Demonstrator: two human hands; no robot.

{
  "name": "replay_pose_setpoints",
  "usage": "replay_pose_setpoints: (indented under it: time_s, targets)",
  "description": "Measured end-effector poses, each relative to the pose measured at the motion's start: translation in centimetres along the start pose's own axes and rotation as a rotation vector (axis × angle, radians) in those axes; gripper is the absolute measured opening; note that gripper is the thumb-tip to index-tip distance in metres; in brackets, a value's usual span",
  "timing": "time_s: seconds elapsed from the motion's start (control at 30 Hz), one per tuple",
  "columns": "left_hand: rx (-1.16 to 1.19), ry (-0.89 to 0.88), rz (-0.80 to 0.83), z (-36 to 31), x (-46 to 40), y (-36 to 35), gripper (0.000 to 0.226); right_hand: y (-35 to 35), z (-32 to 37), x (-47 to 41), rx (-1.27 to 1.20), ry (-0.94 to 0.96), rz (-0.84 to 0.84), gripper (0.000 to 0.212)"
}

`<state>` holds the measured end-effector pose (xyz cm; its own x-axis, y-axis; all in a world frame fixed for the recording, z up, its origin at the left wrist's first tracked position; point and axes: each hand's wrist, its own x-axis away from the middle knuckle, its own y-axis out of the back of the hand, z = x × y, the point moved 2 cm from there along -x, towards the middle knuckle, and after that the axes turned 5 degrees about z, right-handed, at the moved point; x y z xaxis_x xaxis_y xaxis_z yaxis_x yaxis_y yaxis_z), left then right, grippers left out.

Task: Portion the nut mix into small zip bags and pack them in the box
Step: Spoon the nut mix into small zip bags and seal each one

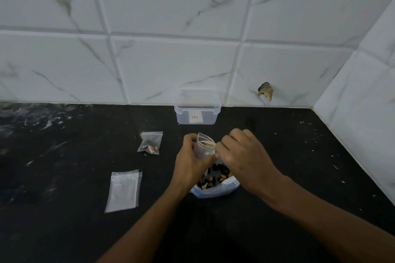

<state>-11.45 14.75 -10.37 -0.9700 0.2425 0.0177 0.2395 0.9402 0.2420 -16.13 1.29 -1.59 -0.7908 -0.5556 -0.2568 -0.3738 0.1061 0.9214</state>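
A small zip bag (pixel 204 147) was held open by the left hand (pixel 190 164), and nuts seemed pinched over it by the right hand (pixel 241 156). Next, dropping them in was needed.

A white label with a small red mark is showing on the clear box (pixel 197 107), upper centre; its print is too small to read.

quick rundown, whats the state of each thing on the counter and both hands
box: open, no lid, looks empty
filled bag: lying flat, a few nuts inside, seal unclear
empty bags: stacked flat, unfilled
small bag: held upright, mouth open
nut mix bag: open, nuts showing
left hand: grips the small bag
right hand: fingers curled at the small bag's mouth
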Motion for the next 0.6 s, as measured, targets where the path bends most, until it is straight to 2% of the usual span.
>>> replay_pose_setpoints:
  time_s: [0.07,0.2,0.3,0.4,0.43,0.53,0.6]
  targets:
    - [0.012,0.002,-0.008,0.2,0.0,0.2,0.061,0.3,-0.5,0.0,-0.014,-0.047,-0.007,0.009]
    - [0.015,0.004,-0.04,0.6,0.3,1.1,0.06,1.1,-3.1,0.1,-0.193,-0.301,-0.061,0.006]
    - [0.019,-0.005,-0.036,0.9,0.8,1.9,0.058,0.1,-4.7,0.9,-0.337,-0.411,0.02,0.007]
    - [0.047,0.001,-0.027,1.7,1.2,2.4,0.058,-2.8,-3.8,2.3,-0.267,-0.312,0.192,0.006]
    - [0.064,0.007,-0.017,1.9,1.2,2.5,0.056,-3.9,-3.2,2.7,-0.205,-0.246,0.234,0.012]
    - [0.116,0.032,0.018,2.6,1.3,2.6,0.049,-6.3,-1.3,4.1,-0.141,-0.069,0.251,0.032]
    - [0.151,0.045,0.043,2.7,1.4,2.5,0.047,-7.3,-0.6,4.5,-0.126,0.014,0.244,0.031]
